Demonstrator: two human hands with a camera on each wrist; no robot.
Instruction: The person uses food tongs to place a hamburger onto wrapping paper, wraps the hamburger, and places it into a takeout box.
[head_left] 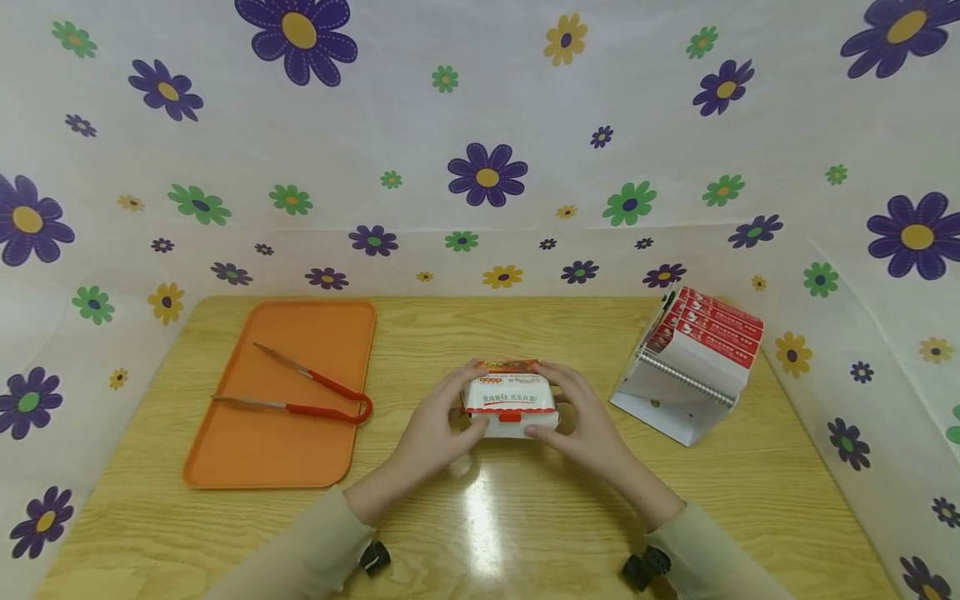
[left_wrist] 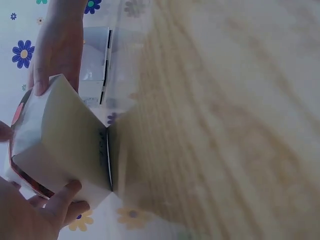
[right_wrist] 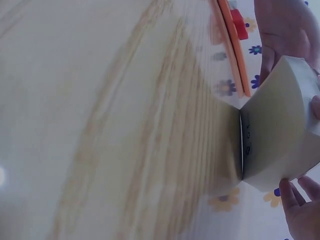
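Between both hands, a white burger box (head_left: pixel 513 396) with red trim and a red front tab is held with its lid down. My left hand (head_left: pixel 438 425) grips its left side, thumb at the front. My right hand (head_left: pixel 581 417) grips the right side, thumb on the front wall near the tab. In the left wrist view the box's plain underside (left_wrist: pixel 75 130) tilts up from the wooden table, the far bottom edge right at the tabletop. The right wrist view also has this underside (right_wrist: pixel 275 120), with fingers at the sides. The inside is hidden.
On the left lies an orange tray (head_left: pixel 262 458) with red-handled tongs (head_left: pixel 322 408) across it, their loop over the tray's right edge. At right stands a white spiral-bound holder (head_left: pixel 675 400) with red-printed card pieces (head_left: pixel 712 325). Flower-patterned cloth (head_left: pixel 480 108) surrounds the table (head_left: pixel 420 333).
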